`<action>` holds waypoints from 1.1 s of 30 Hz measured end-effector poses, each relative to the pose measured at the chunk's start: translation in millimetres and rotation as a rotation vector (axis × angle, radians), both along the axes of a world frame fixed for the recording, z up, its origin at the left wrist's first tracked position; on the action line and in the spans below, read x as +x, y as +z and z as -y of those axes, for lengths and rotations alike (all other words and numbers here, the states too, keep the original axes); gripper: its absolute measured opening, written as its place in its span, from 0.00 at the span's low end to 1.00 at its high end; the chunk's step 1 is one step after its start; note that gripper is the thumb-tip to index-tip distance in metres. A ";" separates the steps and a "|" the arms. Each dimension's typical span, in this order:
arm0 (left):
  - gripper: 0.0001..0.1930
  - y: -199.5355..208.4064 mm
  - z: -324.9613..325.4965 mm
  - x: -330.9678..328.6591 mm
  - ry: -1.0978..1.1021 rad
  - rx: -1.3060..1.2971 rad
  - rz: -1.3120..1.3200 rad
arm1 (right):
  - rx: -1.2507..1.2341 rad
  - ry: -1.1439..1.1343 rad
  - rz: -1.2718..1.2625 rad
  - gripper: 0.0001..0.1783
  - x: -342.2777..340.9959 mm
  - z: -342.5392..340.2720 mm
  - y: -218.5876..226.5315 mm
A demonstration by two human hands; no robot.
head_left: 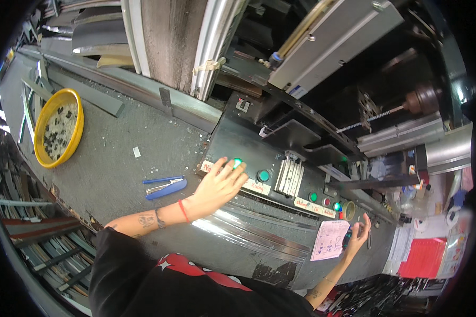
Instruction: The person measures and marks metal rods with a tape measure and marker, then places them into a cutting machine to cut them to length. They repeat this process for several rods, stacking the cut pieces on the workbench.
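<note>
My left hand [222, 185] lies over the edge of a dark control panel [237, 136], fingers stretched out and holding nothing. Its fingertips are at a lit green button [238, 161]; whether they press it I cannot tell. Just right of them is a second green button [263, 175]. Over at the right, my right hand [358, 235] is raised with curved, parted fingers, nothing visible in them. It is beside a handwritten paper sheet [329, 243] and near a row of small buttons, one a lit green button [337, 206]. Long shiny metal profiles [254, 228] lie along the panel's front.
A blue stapler [166, 188] lies left of my left hand. Farther left stands a yellow bowl [80, 127] with dark bits inside. A drilling machine with a long bit [378, 115] reaches over the panel's far right. A red sheet [422, 258] is at the right edge.
</note>
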State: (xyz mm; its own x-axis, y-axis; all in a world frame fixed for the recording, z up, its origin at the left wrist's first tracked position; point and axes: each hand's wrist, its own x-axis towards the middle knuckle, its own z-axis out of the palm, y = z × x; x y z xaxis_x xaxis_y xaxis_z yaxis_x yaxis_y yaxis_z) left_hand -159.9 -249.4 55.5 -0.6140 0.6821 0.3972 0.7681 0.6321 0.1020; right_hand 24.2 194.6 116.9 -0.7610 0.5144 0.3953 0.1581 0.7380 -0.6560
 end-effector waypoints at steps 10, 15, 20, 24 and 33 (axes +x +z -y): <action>0.16 -2.6 -36.3 -1.8 -0.212 -0.066 -0.222 | -0.041 0.252 0.177 0.19 -16.2 175.3 -6.4; 0.17 -1.7 -42.9 -2.4 -0.211 -0.186 -0.230 | 0.054 0.067 0.139 0.19 -62.9 184.5 -39.5; 0.18 -20.4 -28.4 25.1 -0.305 0.066 -0.082 | 0.046 -0.092 0.089 0.18 -81.6 184.6 -54.5; 0.15 -42.6 -21.1 84.6 -0.539 0.176 0.207 | 0.220 -0.156 0.008 0.14 -93.9 179.8 -54.2; 0.13 -67.5 -28.7 132.2 -0.867 0.215 0.366 | 0.353 -0.343 0.018 0.11 -103.5 172.1 -78.4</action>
